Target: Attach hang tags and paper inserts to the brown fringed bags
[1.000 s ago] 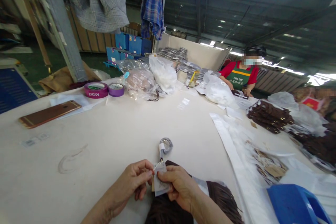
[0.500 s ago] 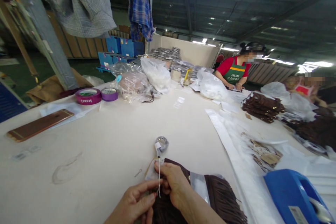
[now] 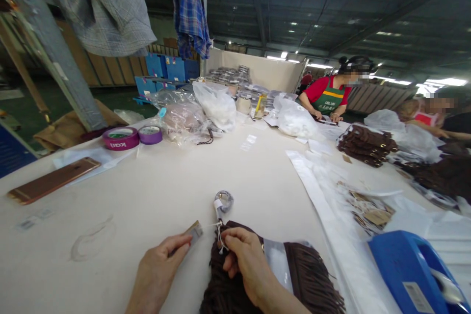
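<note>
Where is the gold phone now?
In the head view, the phone lies at the left edge of the table, nearer than the purple tape rolls.

At your far left, phone (image 3: 51, 180) on table (image 3: 147, 191), tape rolls (image 3: 120, 138) beyond it. Ahead of you, bags (image 3: 217, 103). At your right, blue bin (image 3: 408, 265); person (image 3: 329, 98) across table, brown stack (image 3: 366, 144) near.

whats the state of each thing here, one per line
left hand, pinching paper tag
right hand, pinching white string at brown fringed piece
metal ring, lying flat
phone, lying flat
purple tape rolls, lying flat
</note>
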Motion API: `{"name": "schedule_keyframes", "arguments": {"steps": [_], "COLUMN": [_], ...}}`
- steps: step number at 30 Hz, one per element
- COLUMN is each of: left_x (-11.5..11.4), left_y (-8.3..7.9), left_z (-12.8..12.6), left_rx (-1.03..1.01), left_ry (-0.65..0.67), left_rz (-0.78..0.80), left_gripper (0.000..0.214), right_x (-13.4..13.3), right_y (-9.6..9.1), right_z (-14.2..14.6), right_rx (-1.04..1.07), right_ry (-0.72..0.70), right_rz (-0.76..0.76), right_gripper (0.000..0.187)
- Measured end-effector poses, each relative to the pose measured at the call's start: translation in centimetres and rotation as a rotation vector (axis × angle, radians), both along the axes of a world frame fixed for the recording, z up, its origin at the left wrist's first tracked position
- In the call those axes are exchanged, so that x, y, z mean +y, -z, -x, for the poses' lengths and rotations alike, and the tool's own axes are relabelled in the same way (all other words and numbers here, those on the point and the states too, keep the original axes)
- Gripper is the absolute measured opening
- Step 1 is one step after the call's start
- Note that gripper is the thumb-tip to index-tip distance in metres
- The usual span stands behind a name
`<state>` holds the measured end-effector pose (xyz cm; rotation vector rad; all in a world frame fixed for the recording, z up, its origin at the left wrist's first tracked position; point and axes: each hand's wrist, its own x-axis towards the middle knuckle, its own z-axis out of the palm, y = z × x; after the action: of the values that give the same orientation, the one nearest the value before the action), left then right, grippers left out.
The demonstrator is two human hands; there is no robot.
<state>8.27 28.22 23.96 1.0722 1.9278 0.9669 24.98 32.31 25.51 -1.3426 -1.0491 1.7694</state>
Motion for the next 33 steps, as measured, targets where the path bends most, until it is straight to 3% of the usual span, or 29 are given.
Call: {"name": "schedule_keyframes", "arguments": {"steps": [7,10,13,16,19,21,24,27,30,33], "left_x": [-1.2,-1.7,-1.6,-0.3,2.6,4.9,7.7,9.0,9.4,9.6], "left_y": [-0.6,0.1,0.3,-0.9,-2.3,-2.5,-1.8,-0.8,-0.3,-0.3], "left_z": [3.2,4.2,4.4,3.2,0.6,-1.6,-4.6,-6.3,-6.7,-6.4], "left_rx": [0.374,0.471,0.661,0.688,0.537,0.5,0.516,0.52,0.508,0.453], "left_ry": [-0.158,-0.053,0.02,-0.01,0.104,0.177,0.193,0.176,0.148,0.147], "left_rz": [-0.035,0.027,-0.083,-0.181,-0.014,0.092,0.128,0.156,0.174,0.158], "left_gripper": [0.03,0.033,0.036,0.041,0.039,0.039,0.04,0.041,0.041,0.037], "right_x": [-0.3,-0.3,0.0,0.1,-0.2,-0.5,-0.6,0.1,1.3,2.3], "right_y": [0.2,-0.2,-1.2,-2.0,-2.1,-1.8,-1.6,-1.9,-2.0,-1.4], "right_z": [-0.1,-0.1,-1.5,-4.9,-8.7,-10.5,-10.9,-9.6,-8.0,-7.0], "right_rx": [0.092,0.103,0.044,-0.209,-0.571,-0.757,-0.895,-0.893,-0.868,-0.863], "right_ry": [0.102,0.093,0.045,-0.001,0.023,0.009,-0.111,-0.273,-0.414,-0.425], "right_rz": [0.01,0.035,-0.033,-0.309,-0.648,-0.775,-0.798,-0.749,-0.689,-0.608], "right_gripper": [0.041,0.038,0.034,0.029,0.023,0.023,0.025,0.031,0.04,0.043]}}
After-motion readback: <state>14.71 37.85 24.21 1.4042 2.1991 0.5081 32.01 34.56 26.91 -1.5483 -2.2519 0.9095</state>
